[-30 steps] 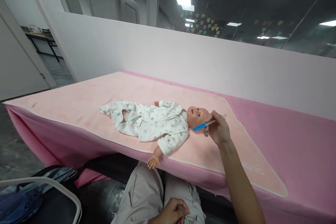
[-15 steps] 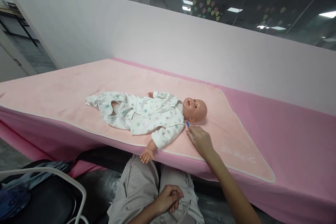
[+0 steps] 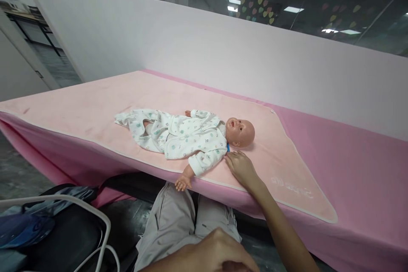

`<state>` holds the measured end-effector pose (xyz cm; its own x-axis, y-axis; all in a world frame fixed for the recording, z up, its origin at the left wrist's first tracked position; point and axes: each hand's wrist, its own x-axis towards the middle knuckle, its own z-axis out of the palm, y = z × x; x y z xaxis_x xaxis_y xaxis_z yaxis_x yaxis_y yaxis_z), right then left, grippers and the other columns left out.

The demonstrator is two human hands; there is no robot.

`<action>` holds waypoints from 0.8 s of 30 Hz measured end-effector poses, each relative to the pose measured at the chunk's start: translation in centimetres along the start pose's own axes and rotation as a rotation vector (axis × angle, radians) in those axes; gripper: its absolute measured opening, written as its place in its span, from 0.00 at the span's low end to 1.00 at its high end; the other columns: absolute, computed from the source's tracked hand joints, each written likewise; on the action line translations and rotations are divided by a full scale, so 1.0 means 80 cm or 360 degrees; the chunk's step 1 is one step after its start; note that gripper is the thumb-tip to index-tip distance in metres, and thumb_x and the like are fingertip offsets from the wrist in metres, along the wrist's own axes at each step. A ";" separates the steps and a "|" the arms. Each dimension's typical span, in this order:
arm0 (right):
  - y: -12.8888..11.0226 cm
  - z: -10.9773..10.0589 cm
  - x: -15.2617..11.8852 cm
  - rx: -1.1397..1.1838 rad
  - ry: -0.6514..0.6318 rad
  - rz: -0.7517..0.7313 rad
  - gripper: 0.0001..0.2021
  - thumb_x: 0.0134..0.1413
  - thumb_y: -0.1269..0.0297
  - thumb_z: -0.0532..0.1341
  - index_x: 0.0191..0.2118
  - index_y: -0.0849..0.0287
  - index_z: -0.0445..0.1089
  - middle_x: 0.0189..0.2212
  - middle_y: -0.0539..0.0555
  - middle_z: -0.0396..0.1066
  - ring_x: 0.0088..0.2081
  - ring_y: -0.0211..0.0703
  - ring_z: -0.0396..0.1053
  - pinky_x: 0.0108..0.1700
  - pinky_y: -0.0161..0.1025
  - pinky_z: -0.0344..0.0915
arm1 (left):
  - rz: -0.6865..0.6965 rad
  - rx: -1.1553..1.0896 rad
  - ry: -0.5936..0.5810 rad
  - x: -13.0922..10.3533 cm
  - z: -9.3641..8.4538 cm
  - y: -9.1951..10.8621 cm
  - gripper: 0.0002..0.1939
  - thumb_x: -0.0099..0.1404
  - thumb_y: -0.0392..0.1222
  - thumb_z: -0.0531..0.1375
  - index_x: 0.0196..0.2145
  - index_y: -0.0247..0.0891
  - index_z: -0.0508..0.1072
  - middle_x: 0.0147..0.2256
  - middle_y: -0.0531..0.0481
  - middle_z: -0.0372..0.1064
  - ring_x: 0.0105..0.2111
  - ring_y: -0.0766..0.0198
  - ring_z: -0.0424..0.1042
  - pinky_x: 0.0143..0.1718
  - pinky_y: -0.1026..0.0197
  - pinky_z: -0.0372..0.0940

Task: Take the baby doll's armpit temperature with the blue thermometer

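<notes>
A baby doll (image 3: 240,132) in a white patterned suit (image 3: 185,136) lies on its back, head to the right. One bare doll hand (image 3: 184,182) hangs over the front edge. My right hand (image 3: 241,169) rests at the doll's neck and shoulder, its fingers closed on a small blue-tipped object (image 3: 228,148). Only the blue end shows, close to the collar; the rest is hidden. Nearer the camera, my left hand (image 3: 219,250) is held above my lap with curled fingers. Its fingertips are partly cut off by the lower edge, and nothing shows in it.
Under the doll is a peach mat (image 3: 105,97) over a pink cloth (image 3: 344,148) that drapes down in front. A white wall (image 3: 204,46) stands behind. At lower left is a chair with a pale armrest (image 3: 79,204) and fabric on it. My knees (image 3: 172,208) are below the edge.
My left hand has risen from my lap towards the camera. My right hand has shifted slightly, bringing the blue tip closer to the doll's neck. The view has shifted slightly.
</notes>
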<state>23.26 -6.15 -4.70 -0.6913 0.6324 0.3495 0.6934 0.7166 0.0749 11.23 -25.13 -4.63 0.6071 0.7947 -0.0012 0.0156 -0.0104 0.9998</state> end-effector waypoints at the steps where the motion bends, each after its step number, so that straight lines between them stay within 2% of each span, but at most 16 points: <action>1: 0.001 -0.007 0.003 0.0021 -0.0050 0.0005 0.16 0.62 0.66 0.48 0.33 0.61 0.71 0.29 0.58 0.75 0.33 0.45 0.72 0.38 0.40 0.63 | 0.0294 0.0174 -0.0012 -0.003 -0.011 0.024 0.13 0.62 0.50 0.54 0.40 0.52 0.76 0.30 0.49 0.75 0.30 0.58 0.73 0.35 0.58 0.66; 2: 0.003 -0.015 0.007 0.0050 -0.0094 0.0030 0.16 0.61 0.66 0.49 0.30 0.60 0.71 0.27 0.57 0.74 0.30 0.44 0.71 0.33 0.38 0.61 | 0.0574 0.0287 0.0036 -0.002 -0.026 0.045 0.14 0.64 0.47 0.52 0.42 0.54 0.75 0.26 0.49 0.74 0.26 0.60 0.73 0.31 0.59 0.66; 3: 0.005 -0.024 0.012 0.0089 -0.0119 0.0068 0.16 0.61 0.66 0.49 0.27 0.59 0.71 0.25 0.56 0.74 0.28 0.43 0.70 0.29 0.37 0.59 | 0.0857 0.0307 0.0228 0.003 -0.044 0.064 0.14 0.64 0.45 0.52 0.42 0.51 0.75 0.21 0.51 0.72 0.23 0.63 0.71 0.29 0.61 0.65; 4: 0.007 -0.032 0.018 0.0141 -0.0116 0.0116 0.16 0.60 0.66 0.50 0.25 0.59 0.70 0.24 0.55 0.73 0.26 0.42 0.69 0.26 0.36 0.56 | 0.1035 0.0324 0.0494 0.012 -0.065 0.081 0.13 0.63 0.43 0.53 0.39 0.47 0.76 0.19 0.51 0.70 0.22 0.64 0.70 0.28 0.62 0.65; 6: 0.008 -0.045 0.037 0.0264 -0.0029 0.0213 0.15 0.59 0.65 0.51 0.24 0.58 0.70 0.22 0.53 0.72 0.24 0.41 0.68 0.24 0.35 0.53 | 0.1119 0.0340 0.1022 0.044 -0.117 0.108 0.12 0.63 0.43 0.53 0.34 0.39 0.76 0.18 0.51 0.68 0.20 0.66 0.67 0.27 0.62 0.63; 7: 0.007 -0.049 0.049 0.0322 0.0055 0.0259 0.15 0.59 0.66 0.51 0.25 0.57 0.70 0.22 0.52 0.72 0.24 0.41 0.67 0.25 0.35 0.53 | 0.1099 0.0374 0.1211 0.064 -0.147 0.118 0.12 0.63 0.44 0.53 0.34 0.37 0.75 0.18 0.52 0.66 0.20 0.68 0.65 0.27 0.63 0.62; 9: 0.002 -0.050 0.077 0.0403 0.0249 0.0305 0.11 0.57 0.68 0.52 0.29 0.57 0.70 0.24 0.52 0.73 0.26 0.41 0.68 0.27 0.35 0.55 | 0.0997 0.0515 0.1337 0.109 -0.205 0.130 0.11 0.60 0.44 0.55 0.34 0.34 0.74 0.18 0.54 0.63 0.20 0.70 0.62 0.25 0.66 0.59; 10: -0.002 -0.046 0.091 0.0422 0.0341 0.0313 0.09 0.56 0.69 0.52 0.31 0.57 0.70 0.27 0.53 0.73 0.28 0.42 0.68 0.29 0.36 0.56 | 0.0902 0.0576 0.1360 0.128 -0.232 0.131 0.11 0.59 0.43 0.56 0.33 0.33 0.74 0.16 0.55 0.60 0.20 0.70 0.61 0.25 0.66 0.58; 12: -0.011 -0.034 0.114 0.0440 0.0455 0.0292 0.08 0.53 0.71 0.54 0.36 0.57 0.69 0.33 0.55 0.74 0.33 0.44 0.69 0.33 0.37 0.58 | 0.0562 0.0598 0.1165 0.156 -0.273 0.125 0.10 0.56 0.42 0.58 0.29 0.31 0.74 0.17 0.55 0.59 0.20 0.70 0.60 0.25 0.66 0.57; 13: -0.015 -0.026 0.122 0.0466 0.0482 0.0298 0.09 0.52 0.71 0.54 0.38 0.58 0.68 0.34 0.56 0.73 0.34 0.45 0.69 0.34 0.37 0.59 | 0.0445 0.0558 0.1044 0.163 -0.286 0.119 0.11 0.56 0.42 0.58 0.29 0.30 0.73 0.18 0.54 0.62 0.22 0.69 0.62 0.26 0.66 0.58; 14: -0.018 -0.017 0.128 0.0508 0.0502 0.0312 0.09 0.52 0.72 0.53 0.39 0.59 0.66 0.35 0.57 0.73 0.34 0.45 0.69 0.34 0.37 0.60 | 0.0417 0.0565 0.0996 0.166 -0.295 0.111 0.11 0.55 0.42 0.58 0.29 0.30 0.73 0.20 0.52 0.64 0.23 0.68 0.63 0.27 0.65 0.59; 19: -0.027 0.024 0.128 0.0822 0.0818 0.0384 0.08 0.52 0.71 0.50 0.37 0.60 0.63 0.31 0.55 0.70 0.31 0.41 0.67 0.34 0.36 0.61 | 0.0331 0.0602 0.0786 0.158 -0.308 0.076 0.10 0.52 0.41 0.61 0.30 0.30 0.73 0.25 0.49 0.70 0.29 0.66 0.67 0.32 0.64 0.63; 24: -0.033 0.038 0.122 0.1005 0.1072 0.0497 0.06 0.52 0.68 0.50 0.35 0.59 0.62 0.27 0.51 0.67 0.23 0.36 0.62 0.31 0.34 0.61 | 0.0254 0.0597 0.0686 0.160 -0.310 0.060 0.10 0.51 0.41 0.62 0.31 0.32 0.75 0.31 0.48 0.73 0.34 0.63 0.69 0.37 0.62 0.64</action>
<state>14.07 -1.00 -4.32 -0.0976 0.6606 0.7444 0.4535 0.6953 -0.5576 -0.63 0.04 0.65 0.2486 0.9397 0.2350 0.2782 -0.3017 0.9119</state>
